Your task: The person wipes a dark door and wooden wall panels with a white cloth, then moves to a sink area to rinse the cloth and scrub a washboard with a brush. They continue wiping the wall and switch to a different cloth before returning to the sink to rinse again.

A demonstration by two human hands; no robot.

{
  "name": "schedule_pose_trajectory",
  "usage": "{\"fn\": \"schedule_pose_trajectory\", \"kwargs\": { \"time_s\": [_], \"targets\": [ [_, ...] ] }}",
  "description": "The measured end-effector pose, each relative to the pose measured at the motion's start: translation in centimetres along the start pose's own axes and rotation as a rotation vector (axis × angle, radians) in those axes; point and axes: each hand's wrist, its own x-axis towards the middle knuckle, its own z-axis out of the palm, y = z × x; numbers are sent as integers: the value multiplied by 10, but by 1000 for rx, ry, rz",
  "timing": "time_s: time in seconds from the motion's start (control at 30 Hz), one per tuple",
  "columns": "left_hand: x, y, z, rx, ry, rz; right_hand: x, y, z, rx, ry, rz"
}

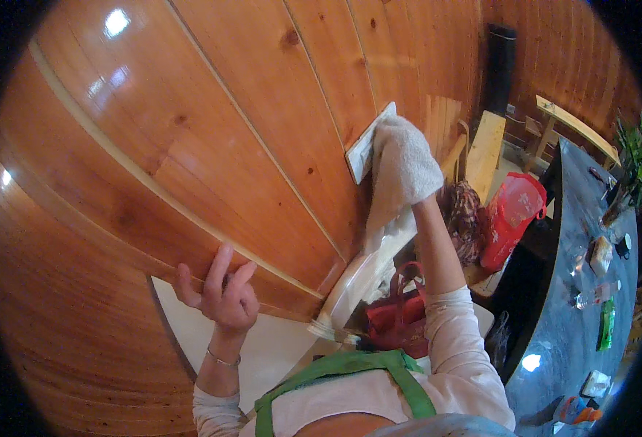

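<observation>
A light cloth [405, 155] covers my right hand [408, 158], which reaches up to a white switch or socket plate [363, 150] on the varnished wood-plank wall [255, 164]. The cloth touches the plate's right side and hangs down below my wrist. Its folds hide my fingers. Lower left, my left hand [228, 297] is held before the planks with its fingers spread and nothing in it; whether the fingertips touch the wood I cannot tell. A bracelet [223, 358] is round that wrist.
At the right stands a long dark table [561, 295] with bottles, a green packet [606, 325], a black cup [624, 246] and a potted plant [635, 169]. A red bag [515, 218] and a dark red handbag [397, 322] are nearer. Wooden benches [487, 153] stand behind.
</observation>
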Motion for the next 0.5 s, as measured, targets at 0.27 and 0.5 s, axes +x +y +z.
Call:
{"fn": "schedule_pose_trajectory", "kwargs": {
  "time_s": [0.27,0.5],
  "targets": [
    [3,3,-1,18,-13,-11,12,-19,-15,-182,-71,-34],
    [3,2,-2,-6,-11,-12,26,9,-10,-188,-36,34]
  ]
}}
